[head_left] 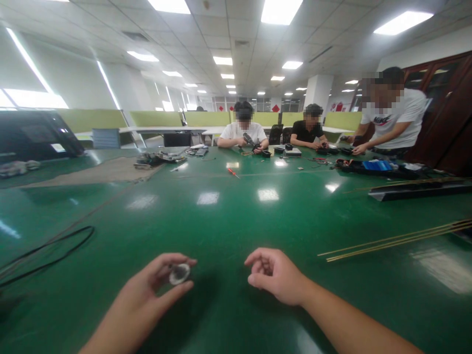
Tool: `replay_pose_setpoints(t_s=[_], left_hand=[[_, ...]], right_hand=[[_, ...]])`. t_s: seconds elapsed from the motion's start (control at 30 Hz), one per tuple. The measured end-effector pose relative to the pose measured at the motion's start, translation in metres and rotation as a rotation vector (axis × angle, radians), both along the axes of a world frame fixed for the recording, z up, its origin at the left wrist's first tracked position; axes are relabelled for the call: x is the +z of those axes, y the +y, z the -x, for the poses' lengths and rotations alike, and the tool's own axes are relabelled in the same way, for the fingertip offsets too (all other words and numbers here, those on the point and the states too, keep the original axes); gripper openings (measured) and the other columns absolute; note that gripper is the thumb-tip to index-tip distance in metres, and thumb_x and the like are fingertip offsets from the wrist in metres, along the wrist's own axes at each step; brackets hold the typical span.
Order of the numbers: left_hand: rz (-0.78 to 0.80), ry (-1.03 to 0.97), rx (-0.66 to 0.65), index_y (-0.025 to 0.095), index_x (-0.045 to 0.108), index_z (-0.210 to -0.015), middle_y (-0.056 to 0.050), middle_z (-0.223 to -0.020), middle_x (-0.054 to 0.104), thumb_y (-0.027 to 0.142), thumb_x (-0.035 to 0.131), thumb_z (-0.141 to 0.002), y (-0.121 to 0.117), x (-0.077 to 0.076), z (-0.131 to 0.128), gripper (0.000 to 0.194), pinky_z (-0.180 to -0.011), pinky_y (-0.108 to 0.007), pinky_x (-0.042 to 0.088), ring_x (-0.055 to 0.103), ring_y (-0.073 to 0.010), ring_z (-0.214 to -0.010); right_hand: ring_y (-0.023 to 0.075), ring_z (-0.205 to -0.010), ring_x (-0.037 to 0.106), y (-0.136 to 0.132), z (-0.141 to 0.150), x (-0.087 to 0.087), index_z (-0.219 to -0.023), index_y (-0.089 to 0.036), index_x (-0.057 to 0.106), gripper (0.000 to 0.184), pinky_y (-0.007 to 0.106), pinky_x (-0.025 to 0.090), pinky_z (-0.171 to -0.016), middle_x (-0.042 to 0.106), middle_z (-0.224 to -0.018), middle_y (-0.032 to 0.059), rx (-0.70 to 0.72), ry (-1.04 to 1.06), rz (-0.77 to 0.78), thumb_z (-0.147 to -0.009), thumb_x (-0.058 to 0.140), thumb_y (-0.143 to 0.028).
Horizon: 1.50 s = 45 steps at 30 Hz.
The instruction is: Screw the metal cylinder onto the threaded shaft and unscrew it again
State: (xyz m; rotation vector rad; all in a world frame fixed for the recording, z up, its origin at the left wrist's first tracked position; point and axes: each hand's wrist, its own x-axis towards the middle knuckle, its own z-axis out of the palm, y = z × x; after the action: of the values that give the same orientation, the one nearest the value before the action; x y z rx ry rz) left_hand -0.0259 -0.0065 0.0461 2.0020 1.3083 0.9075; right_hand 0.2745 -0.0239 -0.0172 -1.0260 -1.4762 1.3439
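Note:
Near the front of the green table (236, 221), my left hand (155, 285) grips a small round piece (179, 274) between thumb and fingers. It has a pale rim and a dark, hollow-looking middle; its exact kind cannot be made out. To the right, my right hand (276, 278) hovers over the table with its fingers loosely curled. A gap shows between its thumb and forefinger, and no object is visible in it. The two hands are apart from each other.
Thin brass-coloured rods (387, 242) lie at right, near a dark metal channel (413, 191). A black cable (70, 250) loops at left. Farther back are an orange screwdriver (232, 172), circuit parts (158, 158) and a black tray (354, 169). Three people work across the table.

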Motion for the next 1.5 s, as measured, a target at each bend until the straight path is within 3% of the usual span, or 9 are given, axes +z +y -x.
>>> replay_pose_setpoints(t_s=[0.13, 0.27, 0.47, 0.57, 0.67, 0.83, 1.5], left_hand=[[0.097, -0.089, -0.157, 0.020, 0.069, -0.107, -0.007, -0.104, 0.076, 0.035, 0.078, -0.078, 0.022, -0.006, -0.069, 0.034, -0.088, -0.038, 0.055, 0.072, -0.0258, -0.094], [0.003, -0.024, -0.211, 0.024, 0.072, -0.111, -0.004, -0.106, 0.075, 0.034, 0.076, -0.081, 0.034, -0.012, -0.097, 0.032, -0.089, -0.036, 0.051, 0.069, -0.0246, -0.097], [-0.175, 0.102, -0.464, 0.027, 0.063, -0.127, -0.005, -0.104, 0.071, 0.031, 0.062, -0.092, 0.048, -0.039, -0.088, 0.035, -0.084, -0.033, 0.052, 0.066, -0.0209, -0.093], [-0.112, 0.095, -0.439, 0.027, 0.059, -0.128, -0.006, -0.111, 0.071, 0.030, 0.067, -0.089, 0.053, -0.048, -0.086, 0.040, -0.088, -0.033, 0.053, 0.067, -0.0223, -0.098], [-0.042, 0.047, -0.382, 0.025, 0.060, -0.120, -0.005, -0.109, 0.072, 0.029, 0.071, -0.085, 0.053, -0.047, -0.088, 0.037, -0.089, -0.032, 0.053, 0.068, -0.0223, -0.098], [0.005, 0.056, -0.395, 0.023, 0.064, -0.104, 0.000, -0.094, 0.071, 0.026, 0.070, -0.084, 0.049, -0.041, -0.092, 0.022, -0.078, -0.027, 0.050, 0.066, -0.0189, -0.086], [0.069, 0.081, -0.436, 0.024, 0.063, -0.105, 0.002, -0.096, 0.068, 0.026, 0.068, -0.088, 0.042, -0.040, -0.095, 0.018, -0.079, -0.026, 0.043, 0.062, -0.0169, -0.088]], right_hand=[[0.0096, -0.066, 0.053, 0.006, -0.004, -0.004, -0.114, -0.019, 0.060, 0.043, 0.022, 0.042, -0.061, 0.060, -0.088, -0.0003, -0.212, -0.035, -0.116, -0.073, 0.062, -0.007], [0.0089, -0.065, 0.054, 0.014, -0.005, -0.009, -0.119, -0.020, 0.056, 0.053, 0.021, 0.042, -0.058, 0.058, -0.095, 0.0003, -0.342, -0.096, -0.105, -0.069, 0.054, 0.000], [0.0103, -0.068, 0.057, 0.009, 0.000, -0.010, -0.126, -0.025, 0.052, 0.064, 0.024, 0.047, -0.065, 0.062, -0.103, 0.0002, -0.326, -0.248, -0.120, -0.068, 0.058, 0.000], [0.0120, -0.071, 0.059, 0.004, 0.002, -0.006, -0.125, -0.027, 0.054, 0.063, 0.026, 0.048, -0.071, 0.063, -0.103, -0.0001, -0.304, -0.334, -0.174, -0.067, 0.061, -0.002], [0.0137, -0.072, 0.059, 0.001, 0.004, -0.002, -0.119, -0.026, 0.057, 0.057, 0.027, 0.048, -0.072, 0.065, -0.102, 0.0005, -0.303, -0.402, -0.192, -0.067, 0.063, -0.003], [0.0145, -0.071, 0.058, 0.000, 0.006, 0.002, -0.105, -0.024, 0.061, 0.043, 0.026, 0.045, -0.067, 0.064, -0.090, -0.0008, -0.293, -0.451, -0.201, -0.067, 0.060, -0.004], [0.0142, -0.068, 0.057, 0.000, 0.006, 0.002, -0.094, -0.023, 0.070, 0.022, 0.024, 0.041, -0.063, 0.062, -0.079, -0.0019, -0.257, -0.423, -0.191, -0.078, 0.063, -0.010]])
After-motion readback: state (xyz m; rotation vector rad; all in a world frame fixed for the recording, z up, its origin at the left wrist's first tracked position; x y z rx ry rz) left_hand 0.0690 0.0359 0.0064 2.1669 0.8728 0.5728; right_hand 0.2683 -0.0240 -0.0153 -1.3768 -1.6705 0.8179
